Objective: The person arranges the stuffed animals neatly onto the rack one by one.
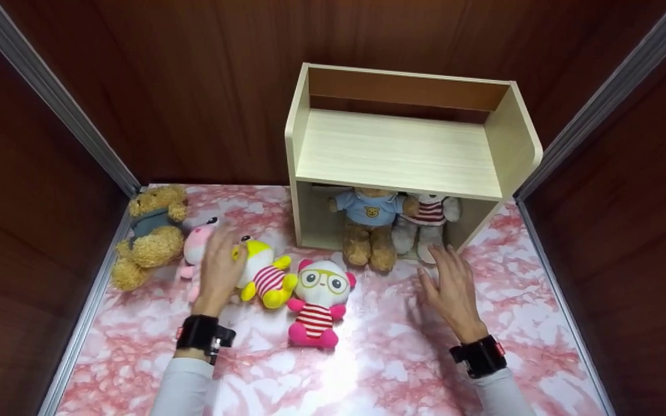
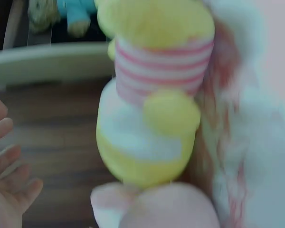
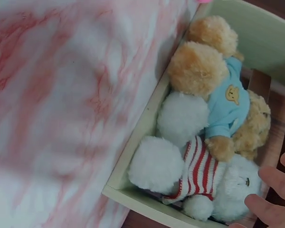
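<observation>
Firstly, one marbled bench (image 1: 391, 370). One pale shelf unit (image 1: 396, 150), toward the bench's far right corner. One golden bear (image 1: 156, 248), near the far left corner. One brown bear (image 1: 370, 216), blue-shirted, and one white bear (image 1: 425, 216), striped top, side by side in the unit's lower compartment. One panda doll (image 1: 318, 300), before the unit's left edge. One yellow doll (image 1: 266, 274), left of it. One pink doll (image 1: 195, 248), partly hidden. Left hand (image 1: 220, 266), fingers loose, between the last two, contact unclear. Right hand (image 1: 451, 289), fingers spread, near the white bear's feet.
</observation>
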Available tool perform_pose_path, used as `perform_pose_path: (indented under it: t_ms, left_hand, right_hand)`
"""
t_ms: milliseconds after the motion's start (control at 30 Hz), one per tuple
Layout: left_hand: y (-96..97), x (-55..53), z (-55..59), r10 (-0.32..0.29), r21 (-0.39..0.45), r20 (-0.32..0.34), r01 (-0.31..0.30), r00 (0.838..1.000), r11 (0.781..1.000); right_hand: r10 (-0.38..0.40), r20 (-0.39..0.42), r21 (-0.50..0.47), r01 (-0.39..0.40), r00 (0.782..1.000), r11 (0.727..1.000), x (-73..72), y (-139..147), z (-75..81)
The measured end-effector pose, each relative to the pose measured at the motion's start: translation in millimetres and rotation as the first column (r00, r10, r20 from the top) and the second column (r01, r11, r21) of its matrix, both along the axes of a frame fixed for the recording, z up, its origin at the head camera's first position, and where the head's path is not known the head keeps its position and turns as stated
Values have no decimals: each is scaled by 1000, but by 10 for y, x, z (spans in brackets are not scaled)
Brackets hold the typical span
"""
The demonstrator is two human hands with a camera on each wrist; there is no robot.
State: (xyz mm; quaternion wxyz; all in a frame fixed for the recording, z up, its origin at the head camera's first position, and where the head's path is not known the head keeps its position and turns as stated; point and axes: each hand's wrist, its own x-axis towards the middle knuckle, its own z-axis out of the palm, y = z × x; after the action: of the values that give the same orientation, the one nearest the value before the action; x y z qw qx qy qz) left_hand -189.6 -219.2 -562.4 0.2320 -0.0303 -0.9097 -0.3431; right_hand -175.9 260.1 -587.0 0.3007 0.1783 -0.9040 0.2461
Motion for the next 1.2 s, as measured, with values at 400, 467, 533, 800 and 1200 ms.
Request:
perform_pose_path:
  t_ms: [400,467,533,800,1200]
  left_hand:
    - [-622,-108,4,208,-49,-47,-210,977,976]
    - [-746,-118,-9,260,-97,-27,-262,965,960]
    - [-870,-118,-6,324,-150,20,-318,946,936]
    - [-1206,-81,7,475,-255,356,-405,805,878]
    - [-1300,41,-242,493,-294,391,-402,778,867]
  right_hand:
    - [8,-26,1,-8,1000,1000,101,73,-60]
    - [12,-28,2,-12,1000,1000,114,82,-87]
    - [16,-28,3,-16,999,1000,130,89,-106]
    - [8,-22,-2,-9,1000,1000,165,116,-150]
    - [6,-9,-22,-6,1000,1000,228,151,-219]
